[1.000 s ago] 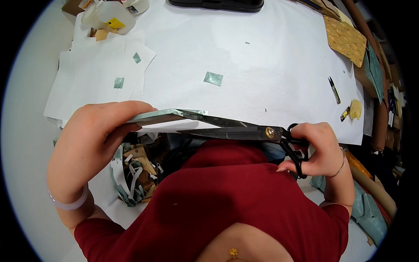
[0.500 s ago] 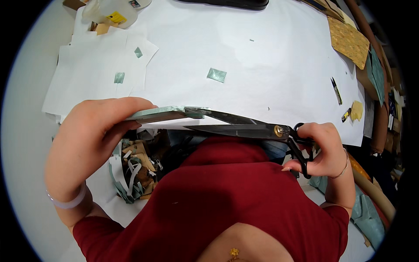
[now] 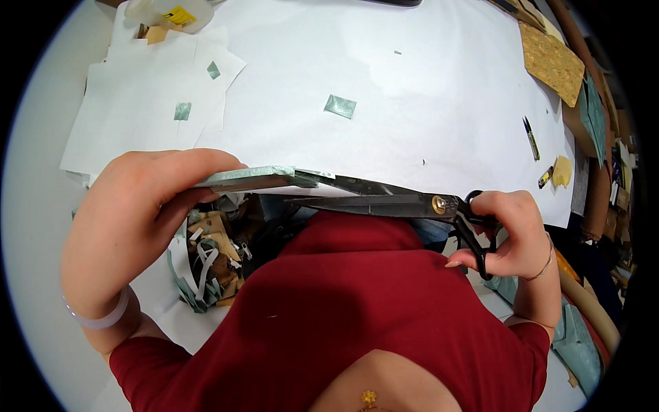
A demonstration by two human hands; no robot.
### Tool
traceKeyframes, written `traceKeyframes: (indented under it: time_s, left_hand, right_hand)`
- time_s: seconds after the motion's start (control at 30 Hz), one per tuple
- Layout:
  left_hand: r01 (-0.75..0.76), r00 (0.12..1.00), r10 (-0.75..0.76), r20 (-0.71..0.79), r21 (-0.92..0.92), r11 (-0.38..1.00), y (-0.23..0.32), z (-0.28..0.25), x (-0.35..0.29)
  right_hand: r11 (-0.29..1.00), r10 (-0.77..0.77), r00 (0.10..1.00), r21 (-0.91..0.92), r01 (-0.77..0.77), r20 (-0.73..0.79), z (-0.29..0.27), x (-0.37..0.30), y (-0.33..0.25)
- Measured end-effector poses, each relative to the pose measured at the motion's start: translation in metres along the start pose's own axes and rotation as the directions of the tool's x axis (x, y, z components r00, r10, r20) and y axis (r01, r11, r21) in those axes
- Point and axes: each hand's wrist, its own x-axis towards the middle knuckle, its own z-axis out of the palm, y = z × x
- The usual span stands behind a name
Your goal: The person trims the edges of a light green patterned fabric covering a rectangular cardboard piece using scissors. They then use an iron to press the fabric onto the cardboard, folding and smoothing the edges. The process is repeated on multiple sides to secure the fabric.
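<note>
In my left hand [image 3: 147, 199], a flat piece of pale green, leather-like sheet [image 3: 257, 176] is pinched between thumb and fingers, seen nearly edge-on. My right hand [image 3: 504, 230] has its fingers through the black handles of large scissors [image 3: 391, 204]. The blades stand apart, pointing left, with the upper one at the sheet's right end. A narrow sliver of the sheet sticks out along that blade. The lower blade passes beneath, close to my red shirt.
Small green pieces [image 3: 340, 106] lie on the white table [image 3: 295, 62]. Paper sheets [image 3: 137, 89] and a bottle [image 3: 182, 12] are at left. A pen-like tool [image 3: 530, 139] and cork sheet [image 3: 551, 63] lie at right. Below the table edge, a bin holds scraps [image 3: 213, 254].
The view has shifted slightly, so the table things sit a little higher. The sliver at the sheet's right end reaches slightly farther along the blade. Both hands keep their hold.
</note>
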Motion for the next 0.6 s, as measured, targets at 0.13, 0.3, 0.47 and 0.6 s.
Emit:
traceKeyframes:
  time_s: [0.13,0.3,0.47,0.6]
  left_hand:
    - [0.005,1.000,-0.005,0.015,0.017,1.000,0.0016,-0.0002,-0.0008]
    - [0.014,0.999,-0.015,0.043,0.038,0.999,0.0009,0.0004,-0.0011]
    - [0.012,0.999,-0.013,0.034,0.035,0.999,0.0023,0.0021,-0.0022]
    - [0.018,0.999,-0.018,0.041,0.001,1.000,0.0033,0.0020,-0.0012]
  right_hand:
    - [1.000,-0.007,1.000,-0.002,0.007,0.015,-0.0008,0.0018,0.0002]
    - [1.000,-0.014,0.999,0.001,0.014,0.034,-0.0032,0.0039,0.0005]
    - [1.000,-0.025,0.999,0.018,0.024,0.030,-0.0032,0.0039,0.0037]
    - [1.000,-0.026,0.999,0.005,0.026,0.032,-0.0050,0.0025,0.0039]
